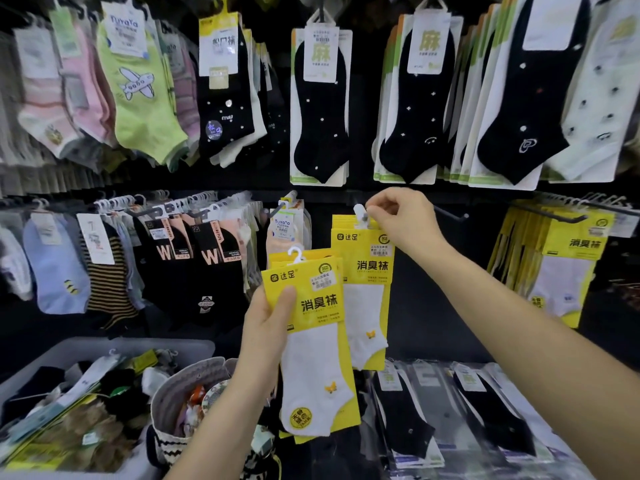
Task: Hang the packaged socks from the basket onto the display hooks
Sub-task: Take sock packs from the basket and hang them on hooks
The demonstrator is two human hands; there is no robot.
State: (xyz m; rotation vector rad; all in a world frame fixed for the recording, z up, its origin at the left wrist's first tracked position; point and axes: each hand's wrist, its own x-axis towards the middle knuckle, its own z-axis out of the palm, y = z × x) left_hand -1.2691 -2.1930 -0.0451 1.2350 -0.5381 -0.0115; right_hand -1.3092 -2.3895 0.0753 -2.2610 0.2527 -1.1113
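While our left hand (268,327) grips a stack of yellow-carded white ankle sock packs (318,358) just right of the woven striped basket (173,393) | our right hand (401,216) pinches the white plastic hanger (360,213) of another yellow-carded pack (367,268) higher up | whether it is hooked on, we cannot tell

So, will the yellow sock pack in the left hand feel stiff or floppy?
Likely fairly stiff: the sock pack hangs flat though the left hand grips only its upper part. Probably light: one hand alone carries it.
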